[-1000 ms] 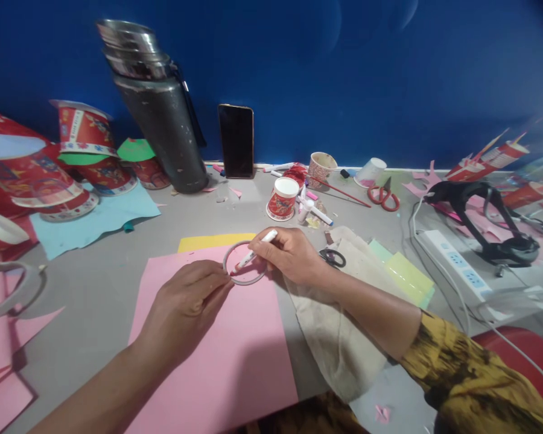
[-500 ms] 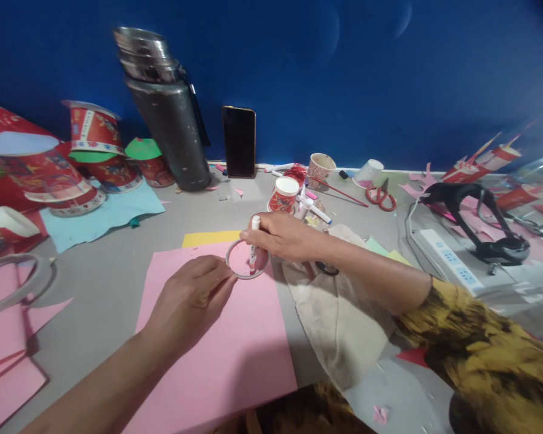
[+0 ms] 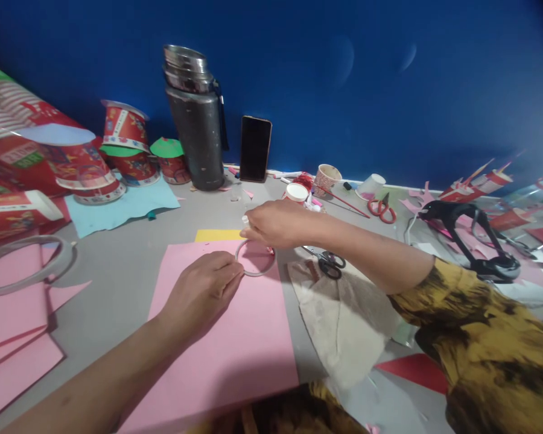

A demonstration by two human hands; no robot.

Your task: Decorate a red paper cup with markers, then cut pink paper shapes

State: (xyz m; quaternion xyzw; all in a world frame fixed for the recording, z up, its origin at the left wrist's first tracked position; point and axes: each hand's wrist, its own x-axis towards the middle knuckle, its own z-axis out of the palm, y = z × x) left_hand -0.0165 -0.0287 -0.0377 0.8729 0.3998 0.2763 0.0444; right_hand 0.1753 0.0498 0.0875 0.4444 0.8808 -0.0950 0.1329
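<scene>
While fingers of the left hand [image 3: 208,283] pinch its rim, the grey ring [image 3: 254,275] lies at their tips on pink paper [image 3: 239,343], probably light, stiff and slide-prone, best pinned there, with fingers of the right hand [image 3: 278,223] clamped on a marker [image 3: 245,222].

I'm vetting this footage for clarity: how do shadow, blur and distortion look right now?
Head view: a soft shadow darkens the near part of the pink sheet; head view: pale arcs mark the blue wall, glare or print I cannot tell; head view: red cups at left look stretched, while the far right edge is soft and the upper right corner dark.
</scene>
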